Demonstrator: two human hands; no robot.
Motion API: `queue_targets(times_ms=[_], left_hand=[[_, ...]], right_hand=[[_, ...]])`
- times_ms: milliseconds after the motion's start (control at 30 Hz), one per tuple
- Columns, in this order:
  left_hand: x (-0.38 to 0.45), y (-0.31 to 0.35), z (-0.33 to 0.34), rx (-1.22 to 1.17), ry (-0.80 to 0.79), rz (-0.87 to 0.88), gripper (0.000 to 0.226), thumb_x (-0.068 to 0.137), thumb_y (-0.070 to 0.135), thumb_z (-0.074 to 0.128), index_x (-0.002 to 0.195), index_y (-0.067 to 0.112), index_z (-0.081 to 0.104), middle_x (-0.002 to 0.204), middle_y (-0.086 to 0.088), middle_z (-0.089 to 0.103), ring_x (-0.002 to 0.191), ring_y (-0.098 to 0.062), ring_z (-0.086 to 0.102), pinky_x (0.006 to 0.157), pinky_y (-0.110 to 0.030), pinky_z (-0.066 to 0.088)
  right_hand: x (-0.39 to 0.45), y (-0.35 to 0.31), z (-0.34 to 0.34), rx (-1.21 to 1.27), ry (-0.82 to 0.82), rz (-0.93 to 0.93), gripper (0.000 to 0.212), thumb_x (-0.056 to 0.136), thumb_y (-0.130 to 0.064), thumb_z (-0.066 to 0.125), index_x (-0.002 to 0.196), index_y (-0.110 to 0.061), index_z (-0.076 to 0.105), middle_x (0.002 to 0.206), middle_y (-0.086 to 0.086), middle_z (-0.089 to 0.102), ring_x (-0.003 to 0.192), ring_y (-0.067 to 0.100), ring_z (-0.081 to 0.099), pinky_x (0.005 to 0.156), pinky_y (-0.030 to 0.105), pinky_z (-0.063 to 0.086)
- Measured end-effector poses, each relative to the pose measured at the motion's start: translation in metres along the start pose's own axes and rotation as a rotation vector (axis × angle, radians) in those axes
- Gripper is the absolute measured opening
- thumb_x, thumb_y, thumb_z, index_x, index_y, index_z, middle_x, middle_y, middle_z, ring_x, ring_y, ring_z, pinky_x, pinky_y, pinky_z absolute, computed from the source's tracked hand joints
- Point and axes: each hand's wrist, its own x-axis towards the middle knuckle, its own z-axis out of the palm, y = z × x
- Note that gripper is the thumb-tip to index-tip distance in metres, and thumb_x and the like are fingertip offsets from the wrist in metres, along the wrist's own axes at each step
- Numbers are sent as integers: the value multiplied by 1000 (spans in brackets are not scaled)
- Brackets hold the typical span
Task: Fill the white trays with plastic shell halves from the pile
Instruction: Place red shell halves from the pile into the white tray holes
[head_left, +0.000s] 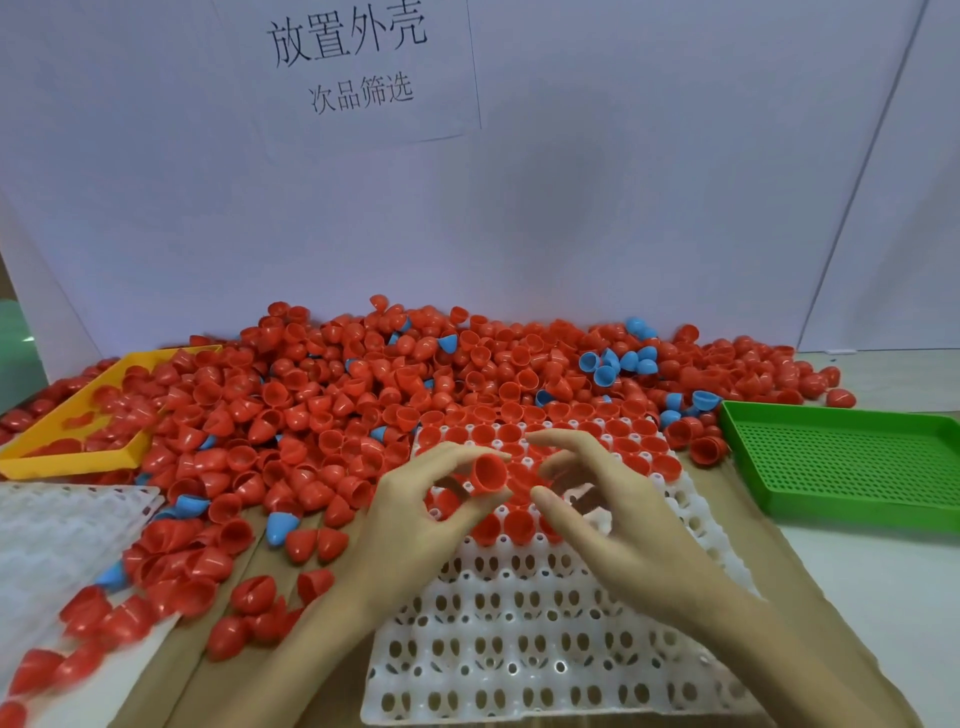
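Note:
A big pile of red shell halves (363, 384) with a few blue ones covers the back of the table. In front of me lies a white tray (519, 639) with rows of round cups; its far rows hold red halves, its near rows stand bare. My left hand (415, 514) pinches one red shell half (489, 472) between thumb and fingertips above the tray's middle. My right hand (608, 519) hovers close beside it with fingers loosely curled and holds nothing that I can see.
A yellow tray (78, 457) with red halves sits at the left. A green perforated tray (852, 462) sits at the right. Another white tray (57, 535) lies at the near left. A white board with a printed sign stands behind the pile.

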Motion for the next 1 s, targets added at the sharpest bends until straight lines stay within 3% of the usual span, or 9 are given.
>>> queue_targets(times_ms=[100,200,333,500,633,733,833,1000], left_hand=[[-4,0,2,-6,-25,29,27,96,38,74,123,38,73,115,16,74,106,-17,71,88,-26,56],[-7,-5,2,3,-37,42,30,95,35,76,125,35,72,117,16,73,112,-16,70,93,-30,56],[-10,-2,2,25,-13,54,48,93,45,77,138,40,61,122,17,70,113,-13,69,92,-24,56],[-11,6,0,-28,31,82,31,95,35,76,124,37,65,111,12,74,99,-17,74,84,-27,59],[-12,8,-2,-41,15,40,25,98,42,71,123,38,67,105,13,76,97,-17,74,81,-27,59],[-12,8,-1,-55,-17,-14,22,103,49,60,122,41,68,103,13,76,98,-15,74,84,-24,58],[-12,10,0,-99,-98,-31,26,108,43,52,131,38,64,108,10,75,101,-19,73,86,-24,57],[-13,15,2,-88,-142,19,30,108,33,55,138,33,61,110,12,73,103,-15,72,88,-18,54]], right_hand=[[1,-8,-1,140,-71,-31,33,98,-42,68,131,-37,65,116,-15,71,110,15,70,84,26,59],[1,-8,1,78,-21,-79,30,96,-27,75,125,-32,69,113,-15,71,106,15,71,82,28,60],[1,-8,0,24,18,-130,38,91,-27,79,128,-28,68,115,-17,70,109,12,69,82,26,60],[1,-9,-4,11,60,-170,42,89,-19,82,128,-26,67,116,-14,70,110,14,69,82,26,60],[1,-11,-3,7,69,-192,39,92,-21,79,128,-26,67,116,-13,70,110,15,69,83,28,59],[0,-13,-3,90,59,-199,25,103,-25,67,128,-26,67,111,-11,71,106,16,71,82,26,58],[-2,-13,-3,142,37,-183,24,108,-17,55,127,-26,68,107,-10,73,102,18,73,81,29,59],[-1,-11,-1,31,13,-182,28,98,-9,72,119,-27,74,102,-13,71,97,15,72,80,29,59]])
